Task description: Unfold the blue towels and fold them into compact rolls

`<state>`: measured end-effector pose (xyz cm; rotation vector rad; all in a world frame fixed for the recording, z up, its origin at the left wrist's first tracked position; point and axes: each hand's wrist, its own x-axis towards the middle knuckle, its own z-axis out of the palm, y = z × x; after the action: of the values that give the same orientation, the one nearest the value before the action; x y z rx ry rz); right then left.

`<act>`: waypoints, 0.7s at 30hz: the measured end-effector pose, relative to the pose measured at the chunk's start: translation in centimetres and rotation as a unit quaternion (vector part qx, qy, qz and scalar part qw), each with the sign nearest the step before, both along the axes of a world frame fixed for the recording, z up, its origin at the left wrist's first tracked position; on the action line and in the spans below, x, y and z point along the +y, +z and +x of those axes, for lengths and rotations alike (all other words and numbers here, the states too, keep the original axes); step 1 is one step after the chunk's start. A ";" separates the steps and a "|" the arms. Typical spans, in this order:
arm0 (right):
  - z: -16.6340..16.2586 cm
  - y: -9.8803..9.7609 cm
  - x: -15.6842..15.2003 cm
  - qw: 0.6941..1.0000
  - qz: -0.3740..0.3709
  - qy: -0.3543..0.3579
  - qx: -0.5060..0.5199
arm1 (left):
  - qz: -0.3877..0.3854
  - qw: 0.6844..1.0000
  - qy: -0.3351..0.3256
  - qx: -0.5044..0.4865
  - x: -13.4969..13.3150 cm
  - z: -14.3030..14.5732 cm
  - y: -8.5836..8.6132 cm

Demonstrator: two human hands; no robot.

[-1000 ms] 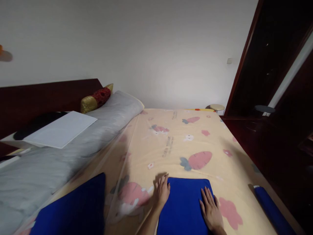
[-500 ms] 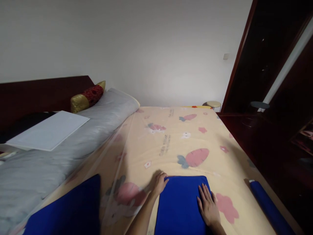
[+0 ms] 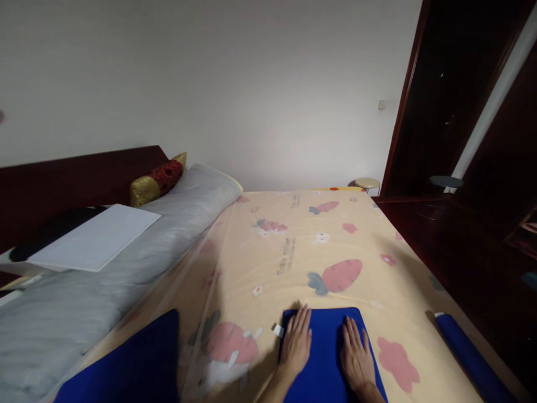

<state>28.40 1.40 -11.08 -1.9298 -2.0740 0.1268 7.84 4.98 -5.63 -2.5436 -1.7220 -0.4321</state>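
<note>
A blue cloth [image 3: 325, 350] lies flat on the bed in front of me, its lower part cut off by the frame. My left hand [image 3: 297, 340] rests flat on its left side, fingers stretched out toward the far edge. On the right side of the same cloth lies my right hand [image 3: 357, 354], palm down with fingers extended. A small white tag [image 3: 277, 330] sticks out past the cloth's left edge. Another blue cloth [image 3: 130, 364] is spread at lower left, and a rolled blue cloth [image 3: 472, 352] sits near the bed's right edge.
The bed has a cream sheet [image 3: 243, 246] printed with carrots and rabbits. Along its left side lie grey bedding [image 3: 176, 229], a white board [image 3: 98, 238] and a red-and-gold bolster [image 3: 159, 182] by the dark headboard [image 3: 84, 173]. Two stools, one beige [image 3: 367, 183], one dark [image 3: 446, 182], stand beyond.
My left hand has let go of the cloth's far-left corner and moved right to lie flat on it. The white tag now shows. My right hand stays on the cloth. The view has shifted slightly.
</note>
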 end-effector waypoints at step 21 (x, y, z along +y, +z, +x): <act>1.4 0.2 3.4 0.996 -0.022 -0.090 -0.010 | -0.044 0.983 0.165 0.064 -0.6 -1.9 -0.9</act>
<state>29.78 4.76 -10.83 -2.1413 -1.9123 0.1130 5.97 4.39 -6.54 -2.2165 -2.0980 -0.1736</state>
